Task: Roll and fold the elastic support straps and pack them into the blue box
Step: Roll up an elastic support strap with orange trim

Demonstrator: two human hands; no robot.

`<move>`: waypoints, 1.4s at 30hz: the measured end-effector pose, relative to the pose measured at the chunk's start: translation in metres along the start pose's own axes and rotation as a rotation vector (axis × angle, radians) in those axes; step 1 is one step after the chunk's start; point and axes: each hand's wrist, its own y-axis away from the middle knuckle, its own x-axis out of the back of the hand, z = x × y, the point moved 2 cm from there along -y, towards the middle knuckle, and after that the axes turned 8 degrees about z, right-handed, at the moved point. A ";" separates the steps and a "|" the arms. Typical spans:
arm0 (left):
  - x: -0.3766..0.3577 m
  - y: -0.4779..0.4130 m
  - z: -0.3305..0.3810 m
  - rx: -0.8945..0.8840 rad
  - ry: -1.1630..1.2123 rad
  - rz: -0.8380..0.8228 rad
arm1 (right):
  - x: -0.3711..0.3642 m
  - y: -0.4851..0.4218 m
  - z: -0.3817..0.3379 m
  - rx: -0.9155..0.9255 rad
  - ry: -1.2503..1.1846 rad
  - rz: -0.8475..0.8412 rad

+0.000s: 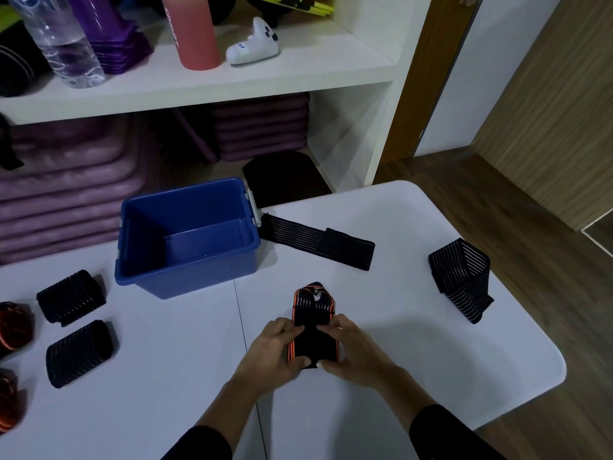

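1. Note what lies nearest you: the left sleeve (199, 443) and the right sleeve (441, 433) enter from the bottom edge and converge over the white table (414, 343).
2. Check the left hand (277, 348). It grips the left edge of the orange-trimmed strap (313, 340), with the fingers curled over the top face and the thumb against the near end.
3. Locate the strap. It lies flat on the table between both hands, and its far end opens into a loop beyond your fingertips. It sits in front of the blue box (185, 277), apart from it and not yet packed.
4. Check the right hand (353, 353). It mirrors the left, with the fingers over the top face and the thumb at the near end. The hands sit close together, both clamped on this one strap.
5. Expect light, soft, stretchy fabric.
   - It will probably spring open when released, so keep pressure on each fold.
   - Hold it by the long edges and the near end, as now.
   - The ribbed face looks grippy rather than slippery.
6. Survey the other straps from left to right.
   - The upper rolled strap (71, 302) and the lower rolled strap (81, 351) lie left of the box.
   - The flat strap (318, 240) lies just right of the box.
   - The folded strap (461, 280) stands near the right table edge.
7. No strap shows inside the box, so judge the packing as barely begun.
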 end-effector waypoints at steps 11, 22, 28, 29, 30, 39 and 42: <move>0.004 -0.004 0.003 0.103 0.090 0.035 | 0.006 0.000 0.009 0.031 -0.045 0.039; 0.002 -0.014 0.007 0.394 0.282 0.112 | 0.002 -0.008 0.018 -0.294 -0.253 0.214; -0.001 -0.024 0.012 0.458 0.387 0.179 | -0.007 -0.019 0.014 -0.188 -0.269 0.143; -0.002 -0.023 0.013 0.455 0.405 0.161 | -0.006 -0.019 0.015 -0.187 -0.280 0.157; -0.002 -0.023 0.014 0.455 0.417 0.149 | -0.006 -0.020 0.015 -0.186 -0.287 0.170; 0.013 -0.004 0.016 0.589 0.720 0.235 | -0.017 -0.039 0.005 -0.138 -0.363 0.138; 0.030 0.018 0.008 0.664 0.811 0.353 | -0.029 -0.049 -0.020 -0.087 -0.358 0.065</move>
